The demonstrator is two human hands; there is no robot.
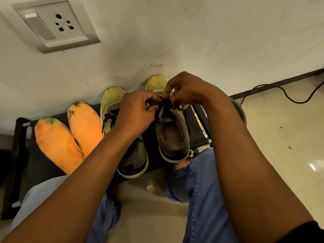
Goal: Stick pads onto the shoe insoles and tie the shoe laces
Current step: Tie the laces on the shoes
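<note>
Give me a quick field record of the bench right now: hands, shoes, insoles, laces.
left hand: pinches the black lace of the right shoe
right hand: pinches the same lace from the other side
right shoe: on the black bench, opening facing the camera, no insole visible inside
left shoe: beside it, partly hidden by the left forearm, lace loose
orange insoles: two, lying side by side on the bench left of the shoes
pads: none visible

Blocked ahead: wall (175, 41) just behind both shoes (172, 134).
Left: insoles (57, 146) cover the surface (19, 137).
Open: floor (280, 137) right.
</note>
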